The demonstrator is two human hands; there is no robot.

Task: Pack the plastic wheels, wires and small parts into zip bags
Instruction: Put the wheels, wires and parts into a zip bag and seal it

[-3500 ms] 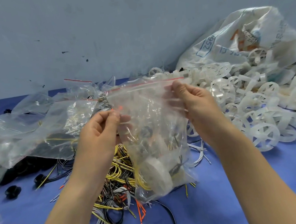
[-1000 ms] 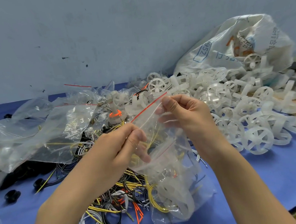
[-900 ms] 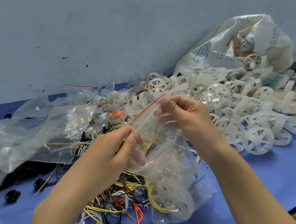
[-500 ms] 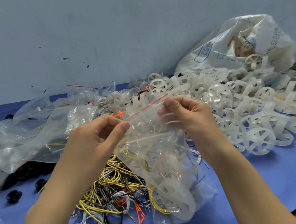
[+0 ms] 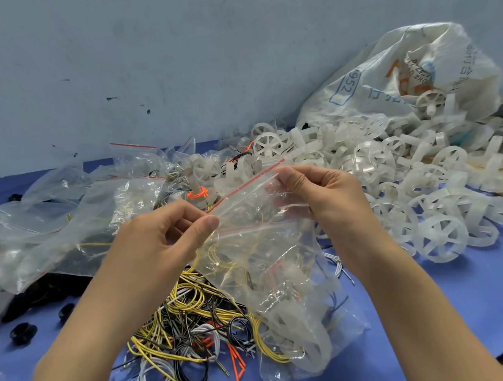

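**A small-parts packing bench in a workshop**

This looks like a workshop or small factory bench, not a home. Identical white plastic wheels (image 5: pixel 397 175) lie heaped in bulk, spilling from a printed sack (image 5: pixel 372 84) that leans on the wall (image 5: pixel 168 59). The wall is bare, painted blue-grey, and scuffed and spotted. The table (image 5: pixel 473 306) has a plain blue cover. Loose on it are a tangle of cut yellow, black, white and orange wires (image 5: pixel 178 331), a pile of clear zip bags (image 5: pixel 46 230) and some black parts (image 5: pixel 23 332).
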